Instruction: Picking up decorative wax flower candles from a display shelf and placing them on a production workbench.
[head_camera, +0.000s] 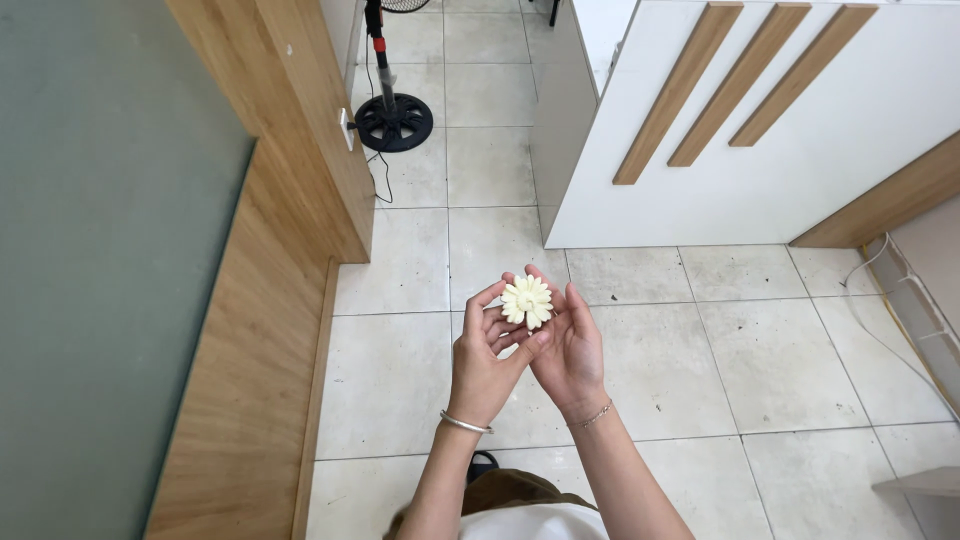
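Note:
A small pale yellow flower with many petals, daisy-like, sits between my fingertips above the tiled floor. My left hand pinches it from the left, thumb and fingers curled up to its petals. My right hand cups it from the right and behind, fingers reaching past the flower. Both hands touch each other at the palms. A thin bracelet circles each wrist.
A wood-panelled wall with a frosted glass pane runs along the left. A white counter with slanted wooden strips stands ahead right. A black fan base and cord stand further back. Cables lie at the right.

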